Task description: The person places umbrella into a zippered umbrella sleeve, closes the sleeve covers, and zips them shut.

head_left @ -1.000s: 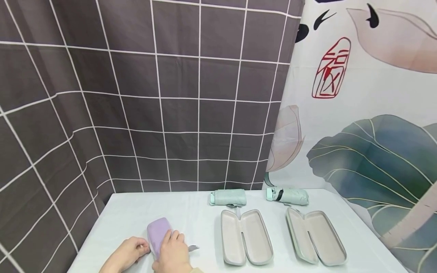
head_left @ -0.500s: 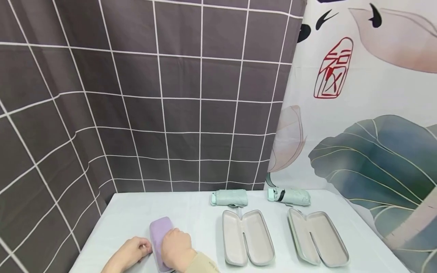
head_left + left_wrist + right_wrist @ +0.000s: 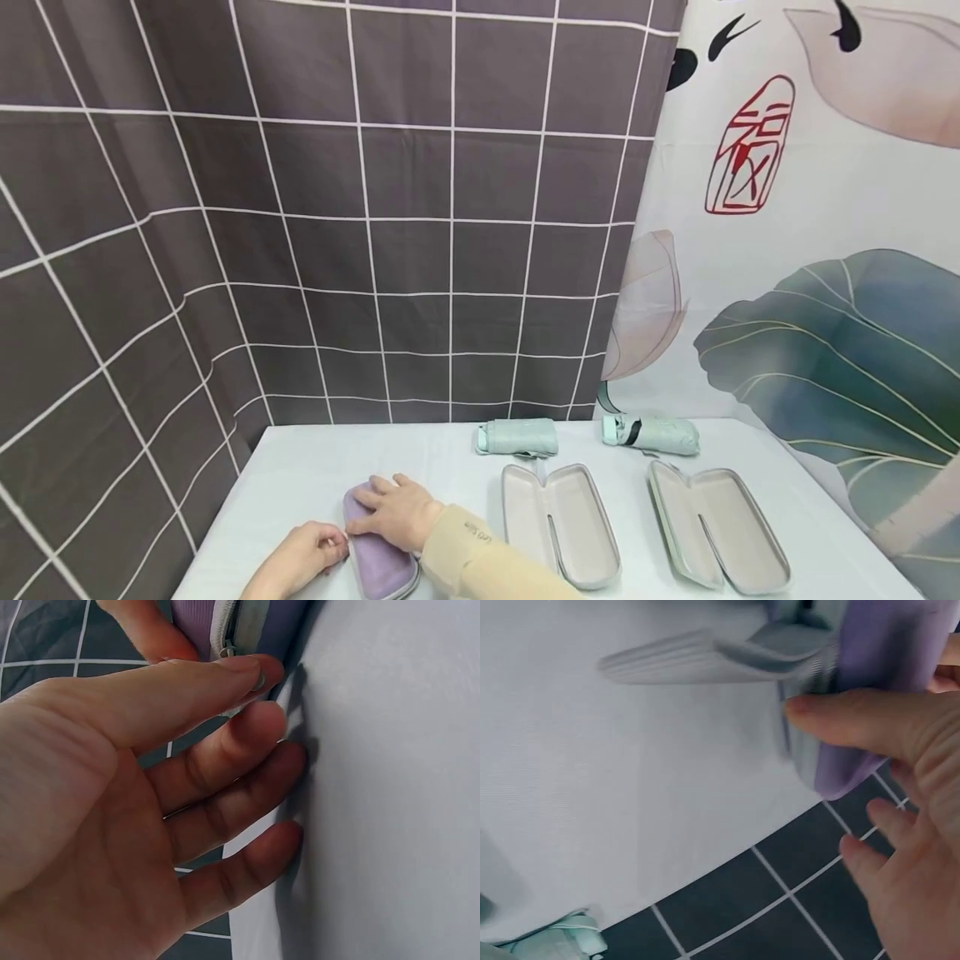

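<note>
purple case [image 3: 378,557]: lies shut at the near left of the white table [image 3: 315,467], its long side running near to far; judging by the closed look, the umbrella meant for it is probably already inside.
right hand [image 3: 393,515]: rests flat on top of the purple case, fingers straight and a little spread, pressing it down; in the right wrist view the thumb lies along the case's edge.
left hand [image 3: 300,557]: at the case's left edge, fingertips [image 3: 259,675] touching the zipper seam [image 3: 225,634]; whether they pinch the zipper pull cannot be told.
zip: in the left wrist view the seam looks closed where it shows, so closing this case seems nearly or fully done.
left to do: two grey cases [image 3: 558,523] [image 3: 716,529] lie open and bare to the right, and two mint folded umbrellas [image 3: 517,437] [image 3: 651,433] lie just beyond them, one behind each, not yet packed.
progress: roughly one case of three dealt with, as a judgement.
hidden: the near end of the purple case is cut off by the frame edge and the sleeve [image 3: 480,558]; its contents cannot be seen.
hard to make out: the right wrist view is blurred around the grey strap [image 3: 697,656] beside the case, and where that strap is fixed is unclear.
</note>
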The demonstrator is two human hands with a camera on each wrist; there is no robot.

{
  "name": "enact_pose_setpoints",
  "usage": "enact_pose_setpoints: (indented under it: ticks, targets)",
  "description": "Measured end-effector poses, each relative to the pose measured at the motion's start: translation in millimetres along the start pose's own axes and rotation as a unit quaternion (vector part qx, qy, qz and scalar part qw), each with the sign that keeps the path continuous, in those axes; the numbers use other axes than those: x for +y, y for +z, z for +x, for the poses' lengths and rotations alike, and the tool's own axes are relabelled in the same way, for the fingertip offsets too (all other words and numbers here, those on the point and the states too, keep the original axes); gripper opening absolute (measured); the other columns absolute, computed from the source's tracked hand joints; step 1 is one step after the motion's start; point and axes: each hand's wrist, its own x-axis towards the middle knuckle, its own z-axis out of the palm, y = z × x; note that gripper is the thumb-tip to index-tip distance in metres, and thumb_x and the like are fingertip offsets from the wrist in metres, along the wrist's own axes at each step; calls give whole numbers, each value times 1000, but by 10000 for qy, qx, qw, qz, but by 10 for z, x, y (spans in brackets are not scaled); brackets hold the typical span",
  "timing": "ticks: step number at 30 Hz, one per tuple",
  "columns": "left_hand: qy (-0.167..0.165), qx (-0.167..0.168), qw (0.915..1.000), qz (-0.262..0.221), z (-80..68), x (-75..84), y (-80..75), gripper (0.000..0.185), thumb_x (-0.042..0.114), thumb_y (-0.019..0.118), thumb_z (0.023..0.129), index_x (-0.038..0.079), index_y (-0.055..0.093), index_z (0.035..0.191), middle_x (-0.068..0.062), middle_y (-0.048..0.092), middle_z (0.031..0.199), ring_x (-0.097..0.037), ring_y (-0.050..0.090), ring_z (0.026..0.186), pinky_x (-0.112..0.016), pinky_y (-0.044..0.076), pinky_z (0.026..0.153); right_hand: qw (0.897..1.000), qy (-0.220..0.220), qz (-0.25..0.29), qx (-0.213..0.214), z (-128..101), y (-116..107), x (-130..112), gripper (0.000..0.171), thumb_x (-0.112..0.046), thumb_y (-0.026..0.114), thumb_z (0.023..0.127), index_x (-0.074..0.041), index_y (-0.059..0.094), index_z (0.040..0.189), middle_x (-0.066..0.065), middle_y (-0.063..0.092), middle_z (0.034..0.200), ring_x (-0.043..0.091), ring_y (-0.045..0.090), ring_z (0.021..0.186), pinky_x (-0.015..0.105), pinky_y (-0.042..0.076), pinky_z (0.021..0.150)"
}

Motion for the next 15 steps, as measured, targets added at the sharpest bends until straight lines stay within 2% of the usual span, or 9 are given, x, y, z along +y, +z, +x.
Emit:
enact_pose_setpoints:
  ticks: [3, 6, 8, 11, 13, 15]
  targets:
    - [-49, 36, 10000, 55, 14, -25, 14, 11, 15, 64, 91, 8, 68, 84, 1, 56, 60, -6, 47, 54, -29, 37, 59, 9996, -182, 176, 142, 13, 34, 38, 54, -39, 55, 92, -57, 40, 140, -17, 34, 152, 8, 32, 138, 31, 37, 104]
    - [-165, 105, 9998, 69, 38, -38, 17, 12, 17, 64, 92, 9, 68, 85, 2, 54, 60, -9, 47, 55, -33, 38, 63, 9996, -201, 168, 127, 38, 29, 64, 56, -38, 59, 90, -55, 41, 140, -16, 35, 151, 8, 33, 138, 29, 38, 103]
    - [-196, 154, 9996, 106, 51, -36, 22, 11, 18, 64, 92, 10, 68, 86, 2, 53, 59, -9, 46, 53, -33, 37, 63, 9996, -210, 182, 54, 53, 24, 75, 64, -38, 71, 82, -52, 43, 137, -17, 35, 151, 8, 32, 139, 28, 37, 104]
    - [-97, 189, 9997, 120, 54, -34, 43, 9, 16, 64, 92, 10, 69, 86, 3, 54, 58, -8, 45, 52, -30, 38, 59, 9990, -275, 351, -16, 69, 37, 84, 82, -38, 87, 64, -46, 45, 135, -18, 38, 149, 7, 32, 139, 27, 36, 104]
    - [-27, 194, 9997, 146, 54, -40, 52, 8, 14, 64, 91, 10, 69, 86, 3, 54, 58, -6, 45, 51, -27, 37, 56, 9981, -305, 542, 3, 78, 59, 93, 92, -38, 94, 52, -43, 47, 131, -19, 42, 145, 6, 34, 138, 26, 37, 104]
    - [-36, 193, 9998, 105, 53, -47, 51, 8, 13, 64, 91, 9, 69, 87, 2, 54, 59, -7, 46, 52, -27, 37, 54, 9966, -319, 753, 64, 95, 88, 111, 93, -38, 95, 49, -41, 49, 130, -19, 46, 141, 6, 36, 136, 25, 38, 103]
